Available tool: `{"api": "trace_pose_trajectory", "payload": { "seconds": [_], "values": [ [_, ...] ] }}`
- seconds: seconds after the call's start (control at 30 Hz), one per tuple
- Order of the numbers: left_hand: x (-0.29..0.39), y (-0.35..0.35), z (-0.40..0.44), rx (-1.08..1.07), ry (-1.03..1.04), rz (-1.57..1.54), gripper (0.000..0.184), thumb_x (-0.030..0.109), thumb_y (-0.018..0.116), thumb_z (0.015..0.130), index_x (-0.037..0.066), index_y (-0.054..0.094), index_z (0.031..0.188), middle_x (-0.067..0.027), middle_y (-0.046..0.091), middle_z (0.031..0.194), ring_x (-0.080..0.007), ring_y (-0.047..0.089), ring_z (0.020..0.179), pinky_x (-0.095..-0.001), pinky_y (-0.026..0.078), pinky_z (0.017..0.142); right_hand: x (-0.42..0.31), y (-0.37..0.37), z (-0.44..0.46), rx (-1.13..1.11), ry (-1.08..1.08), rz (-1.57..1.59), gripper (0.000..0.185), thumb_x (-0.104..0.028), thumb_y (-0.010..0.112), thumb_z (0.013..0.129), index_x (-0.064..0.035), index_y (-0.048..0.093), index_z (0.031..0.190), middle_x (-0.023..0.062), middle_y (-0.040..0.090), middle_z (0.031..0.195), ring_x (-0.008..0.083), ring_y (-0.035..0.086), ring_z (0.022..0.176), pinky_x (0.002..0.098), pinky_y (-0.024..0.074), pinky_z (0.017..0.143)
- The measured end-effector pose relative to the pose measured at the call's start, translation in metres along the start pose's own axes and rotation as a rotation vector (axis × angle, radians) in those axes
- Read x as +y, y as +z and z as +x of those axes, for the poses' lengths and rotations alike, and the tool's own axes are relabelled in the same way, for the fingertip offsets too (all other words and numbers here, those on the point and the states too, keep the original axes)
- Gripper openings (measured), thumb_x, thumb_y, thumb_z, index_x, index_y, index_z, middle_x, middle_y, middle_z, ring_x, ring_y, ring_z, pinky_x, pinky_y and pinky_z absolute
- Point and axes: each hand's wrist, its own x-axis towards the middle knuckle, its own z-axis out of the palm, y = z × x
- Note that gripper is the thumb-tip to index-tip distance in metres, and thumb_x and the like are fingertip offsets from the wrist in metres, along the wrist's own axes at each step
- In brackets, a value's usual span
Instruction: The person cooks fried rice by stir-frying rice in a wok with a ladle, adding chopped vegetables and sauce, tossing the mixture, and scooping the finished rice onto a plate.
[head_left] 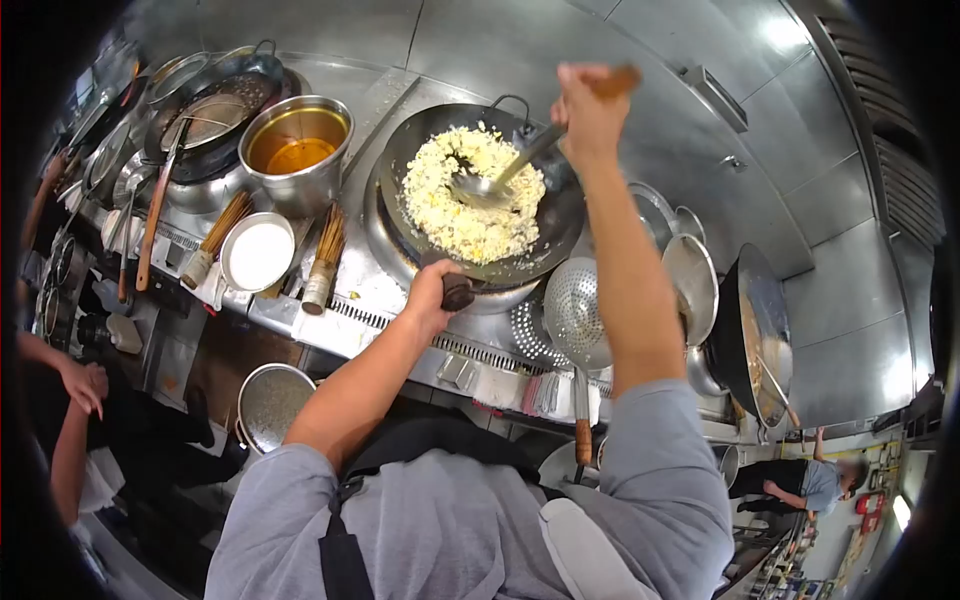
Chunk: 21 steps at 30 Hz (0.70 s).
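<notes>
A dark wok [562, 218] sits on the burner in front of me, with yellowish-white fried rice [440, 225], apparently with egg, spread in a ring inside it. My left hand [428, 302] is closed around the wok's dark handle [458, 291] at the near rim. Raised over the far right side, my right hand [592, 120] grips a ladle [482, 190] near its wooden end. The ladle's bowl rests in the middle of the rice, partly among the grains.
Left of the wok stand a pot of orange-brown oil [297, 154], a white-filled bowl [257, 254] and two bamboo brushes [325, 262]. A perforated strainer [577, 305] lies close on the right, with another wok [745, 330] beyond. A person's hands [84, 385] show at left; another person [805, 485] stands at right.
</notes>
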Motion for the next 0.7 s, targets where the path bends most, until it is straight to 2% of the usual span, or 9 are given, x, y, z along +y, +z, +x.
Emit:
{"api": "trace_pose_trajectory", "payload": {
  "seconds": [0.1, 0.2, 0.3, 0.33, 0.43, 0.53, 0.63, 0.67, 0.7],
  "values": [
    [-0.001, 0.001, -0.002, 0.047, 0.003, 0.039, 0.014, 0.017, 0.061, 0.078, 0.010, 0.058, 0.090, -0.0102, 0.063, 0.081, -0.0234, 0.064, 0.076, -0.0427, 0.054, 0.071, -0.048, 0.025, 0.020, -0.031, -0.031, -0.111, 0.019, -0.007, 0.073, 0.084, -0.0019, 0.055, 0.086, 0.0027, 0.049, 0.056, 0.0119, 0.045, 0.041, 0.0301, 0.0403, 0.041],
    [-0.004, -0.006, 0.006, -0.012, 0.006, 0.033, 0.012, 0.017, 0.062, 0.078, 0.010, 0.059, 0.088, -0.0103, 0.063, 0.080, -0.0238, 0.064, 0.076, -0.0436, 0.054, 0.071, -0.046, 0.020, 0.017, 0.115, -0.233, 0.247, 0.021, -0.008, 0.074, 0.084, -0.0005, 0.055, 0.086, 0.0037, 0.051, 0.057, 0.0120, 0.047, 0.041, 0.0293, 0.0411, 0.042],
    [0.001, 0.002, -0.002, 0.055, -0.010, 0.029, 0.010, 0.017, 0.061, 0.079, 0.010, 0.059, 0.086, -0.0104, 0.062, 0.079, -0.0239, 0.063, 0.076, -0.0440, 0.054, 0.071, 0.025, 0.013, -0.023, 0.237, -0.143, 0.089, 0.021, -0.009, 0.074, 0.084, -0.0003, 0.055, 0.087, 0.0034, 0.050, 0.057, 0.0116, 0.047, 0.042, 0.0282, 0.0404, 0.042],
    [0.000, 0.004, -0.004, 0.089, 0.004, 0.024, 0.009, 0.016, 0.061, 0.079, 0.010, 0.059, 0.085, -0.0107, 0.063, 0.080, -0.0241, 0.063, 0.076, -0.0439, 0.054, 0.071, 0.006, 0.007, -0.020, 0.136, -0.060, 0.048, 0.020, -0.008, 0.075, 0.084, -0.0013, 0.056, 0.087, 0.0024, 0.051, 0.058, 0.0113, 0.048, 0.043, 0.0276, 0.0403, 0.043],
    [0.000, 0.001, -0.001, 0.008, 0.001, 0.035, 0.010, 0.016, 0.061, 0.079, 0.010, 0.058, 0.086, -0.0112, 0.063, 0.080, -0.0243, 0.064, 0.075, -0.0441, 0.054, 0.070, -0.059, 0.000, -0.009, 0.075, -0.003, -0.245, 0.018, -0.008, 0.075, 0.084, -0.0018, 0.059, 0.090, 0.0009, 0.051, 0.059, 0.0111, 0.049, 0.044, 0.0278, 0.0403, 0.043],
    [-0.003, 0.000, 0.002, 0.016, 0.013, 0.006, 0.011, 0.017, 0.061, 0.079, 0.009, 0.058, 0.086, -0.0121, 0.063, 0.080, -0.0249, 0.063, 0.072, -0.0431, 0.055, 0.067, -0.138, 0.006, -0.036, 0.114, -0.075, -0.140, 0.012, -0.010, 0.068, 0.089, -0.0096, 0.056, 0.094, -0.0027, 0.050, 0.063, 0.0085, 0.044, 0.042, 0.0227, 0.0347, 0.037],
    [-0.001, -0.006, 0.005, 0.012, -0.011, 0.033, 0.012, 0.017, 0.061, 0.078, 0.008, 0.059, 0.086, -0.0119, 0.064, 0.081, -0.0253, 0.063, 0.072, -0.0425, 0.056, 0.067, -0.057, -0.015, -0.023, 0.101, 0.142, 0.037, 0.013, -0.010, 0.068, 0.089, -0.0068, 0.058, 0.097, -0.0027, 0.049, 0.060, 0.0083, 0.045, 0.043, 0.0230, 0.0352, 0.037],
    [0.002, -0.004, 0.004, 0.015, -0.015, 0.035, 0.013, 0.017, 0.061, 0.078, 0.007, 0.059, 0.086, -0.0118, 0.064, 0.081, -0.0255, 0.064, 0.073, -0.0427, 0.056, 0.068, -0.028, -0.026, -0.005, 0.064, 0.145, 0.044, 0.014, -0.009, 0.069, 0.088, -0.0065, 0.061, 0.099, -0.0007, 0.054, 0.065, 0.0084, 0.048, 0.045, 0.0239, 0.0360, 0.038],
    [0.002, -0.003, 0.001, 0.025, -0.023, 0.038, 0.013, 0.017, 0.061, 0.078, 0.007, 0.059, 0.086, -0.0118, 0.064, 0.082, -0.0256, 0.064, 0.073, -0.0428, 0.056, 0.068, -0.033, -0.027, -0.006, 0.125, 0.111, 0.033, 0.014, -0.009, 0.069, 0.088, -0.0064, 0.061, 0.099, -0.0002, 0.056, 0.067, 0.0089, 0.049, 0.046, 0.0245, 0.0375, 0.039]
  ]
}}
